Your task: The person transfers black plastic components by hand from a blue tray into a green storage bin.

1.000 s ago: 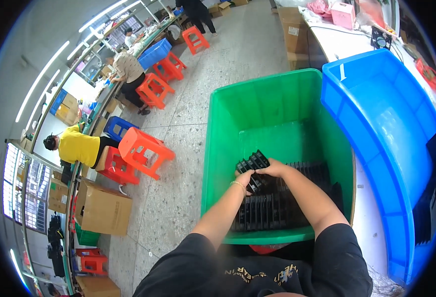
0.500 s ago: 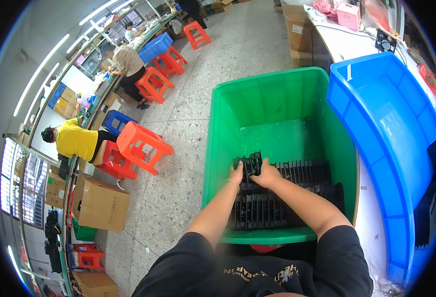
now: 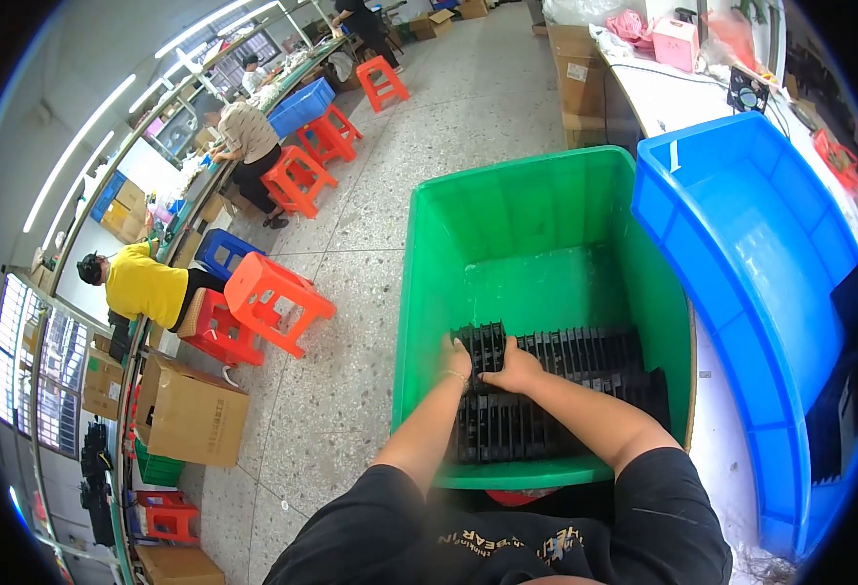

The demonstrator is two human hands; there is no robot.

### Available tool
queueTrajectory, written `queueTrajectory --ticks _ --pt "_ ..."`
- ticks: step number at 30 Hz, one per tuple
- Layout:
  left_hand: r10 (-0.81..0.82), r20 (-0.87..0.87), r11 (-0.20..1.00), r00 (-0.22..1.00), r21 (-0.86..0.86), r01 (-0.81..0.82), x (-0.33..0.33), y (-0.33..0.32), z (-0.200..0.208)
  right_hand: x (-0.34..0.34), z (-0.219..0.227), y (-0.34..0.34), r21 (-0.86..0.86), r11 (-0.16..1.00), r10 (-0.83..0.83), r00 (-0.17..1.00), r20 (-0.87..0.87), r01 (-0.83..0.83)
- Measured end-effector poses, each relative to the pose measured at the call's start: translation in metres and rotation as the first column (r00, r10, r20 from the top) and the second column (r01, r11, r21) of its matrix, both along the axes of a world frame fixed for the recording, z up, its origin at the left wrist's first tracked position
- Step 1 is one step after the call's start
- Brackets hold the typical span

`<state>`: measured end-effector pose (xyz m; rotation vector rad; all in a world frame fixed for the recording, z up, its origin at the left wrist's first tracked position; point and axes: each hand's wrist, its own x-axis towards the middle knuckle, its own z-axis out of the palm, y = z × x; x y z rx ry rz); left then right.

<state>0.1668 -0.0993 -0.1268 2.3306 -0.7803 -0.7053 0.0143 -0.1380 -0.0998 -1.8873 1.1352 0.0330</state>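
Inside a large green bin (image 3: 524, 166), black slotted plastic parts (image 3: 585, 355) stand side by side in rows across the near half. My left hand (image 3: 455, 359) and my right hand (image 3: 512, 368) clasp a small stack of these black parts (image 3: 482, 345) between them, one hand at each side. The held stack is at the left end of the farther row, close to the bin's left wall. A nearer row (image 3: 507, 426) lies below my wrists. My forearms hide some of the parts, and the fingers beneath the stack are out of sight.
An empty-looking blue tray (image 3: 770, 253) rests on the white table (image 3: 731, 419) to the right. Orange stools (image 3: 278, 297) and a cardboard box (image 3: 192, 409) stand left, by a long workbench where a person in yellow (image 3: 151, 286) and others sit or stand. A small fan (image 3: 747, 91) is far right.
My hands and the held stack have moved slightly nearer and lower, into line with the farther row. The whole view has shifted a little.
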Motion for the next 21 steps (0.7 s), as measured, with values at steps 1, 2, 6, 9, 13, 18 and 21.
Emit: queueTrajectory --ticks 1,2,6,9,13,18,21 --pt "-0.038 0.029 0.997 0.999 -0.064 0.039 -0.002 0.002 0.002 0.0 -0.006 -0.001 0.032 0.999 -0.01 0.999 0.032 0.009" --pt "-0.037 0.03 0.997 0.999 -0.064 0.038 -0.004 0.005 0.001 0.002 -0.02 -0.001 0.032 0.999 -0.009 0.999 0.033 0.008" --pt "-0.082 0.11 0.993 0.99 -0.079 0.091 -0.014 0.008 -0.001 -0.003 -0.048 -0.001 0.238 0.971 -0.058 0.985 0.165 0.017" --pt "-0.096 0.126 0.994 0.987 -0.046 0.102 -0.005 0.012 -0.013 0.001 -0.054 0.001 0.193 0.98 0.003 0.976 0.219 -0.046" --pt "-0.141 0.33 0.982 0.933 -0.074 0.174 -0.005 0.011 -0.012 0.005 -0.054 0.001 0.152 0.988 -0.004 0.963 0.271 -0.039" --pt "-0.161 0.178 0.972 0.971 -0.141 0.187 0.014 0.016 -0.007 0.016 -0.053 -0.01 0.279 0.959 -0.012 0.983 0.183 -0.04" --pt "-0.202 0.007 0.965 0.979 -0.172 0.2 0.016 0.011 -0.002 0.015 -0.066 -0.011 0.271 0.962 -0.025 0.983 0.184 -0.026"
